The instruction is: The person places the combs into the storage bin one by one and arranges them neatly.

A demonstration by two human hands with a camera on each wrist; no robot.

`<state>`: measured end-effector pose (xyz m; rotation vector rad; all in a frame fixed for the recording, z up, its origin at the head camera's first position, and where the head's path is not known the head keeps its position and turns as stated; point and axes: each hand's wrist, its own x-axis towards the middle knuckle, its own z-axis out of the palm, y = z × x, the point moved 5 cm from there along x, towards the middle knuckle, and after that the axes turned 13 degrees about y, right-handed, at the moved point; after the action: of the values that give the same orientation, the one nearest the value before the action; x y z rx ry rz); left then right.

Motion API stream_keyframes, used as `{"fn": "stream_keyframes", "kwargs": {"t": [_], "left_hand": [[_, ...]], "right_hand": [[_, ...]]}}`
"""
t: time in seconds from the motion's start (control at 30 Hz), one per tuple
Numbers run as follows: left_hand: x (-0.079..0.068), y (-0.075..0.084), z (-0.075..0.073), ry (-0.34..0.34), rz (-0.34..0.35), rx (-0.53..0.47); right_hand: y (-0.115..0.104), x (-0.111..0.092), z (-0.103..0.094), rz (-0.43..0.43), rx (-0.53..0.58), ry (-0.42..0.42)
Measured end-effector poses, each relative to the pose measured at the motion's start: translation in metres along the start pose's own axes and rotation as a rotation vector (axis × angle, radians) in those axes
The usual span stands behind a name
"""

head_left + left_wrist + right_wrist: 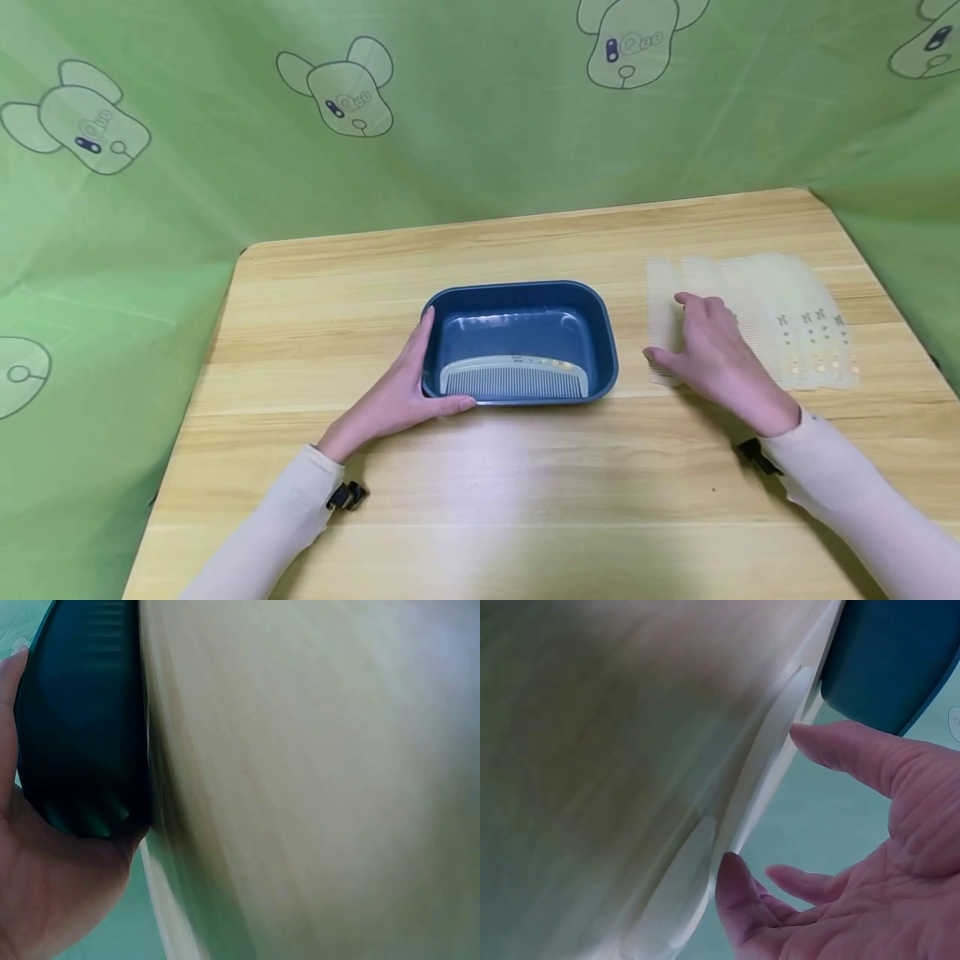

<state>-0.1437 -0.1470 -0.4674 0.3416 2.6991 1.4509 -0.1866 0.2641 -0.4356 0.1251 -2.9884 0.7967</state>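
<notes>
A blue rectangular basin (pixel 510 332) stands mid-table, with one pale comb (pixel 498 364) lying along its near side, teeth toward me. My left hand (pixel 393 396) grips the basin's left end, thumb along the near side and fingers at the left rim. In the left wrist view the palm is against the dark basin wall (pixel 82 735). On the right, several pale translucent combs (pixel 780 287) lie overlapped in a row. Above the leftmost comb (pixel 663 292) is my right hand (pixel 712 354), thumb and fingers apart. Whether its fingertips touch the comb, I cannot tell.
The wooden table (pixel 480 500) has a light grain and rounded far corners. Green fabric (pixel 480 167) printed with cartoon heads hangs behind and at both sides. Black straps (pixel 347 497) show at both wrists.
</notes>
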Motion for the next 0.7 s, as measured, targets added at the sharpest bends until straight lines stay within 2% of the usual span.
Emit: {"fn": "stream_keyframes", "kwargs": {"t": [0.4,0.7], "left_hand": [[0.0000,-0.0008,0.0012,0.000,-0.003,0.005],[-0.0011,0.0001,0.0010,-0.001,-0.020,-0.005]], "right_hand": [[0.0062,0.0032,0.0000,0.032,-0.011,-0.002],[0.0089,0.0079,0.0019,0.068,0.010,-0.082]]}}
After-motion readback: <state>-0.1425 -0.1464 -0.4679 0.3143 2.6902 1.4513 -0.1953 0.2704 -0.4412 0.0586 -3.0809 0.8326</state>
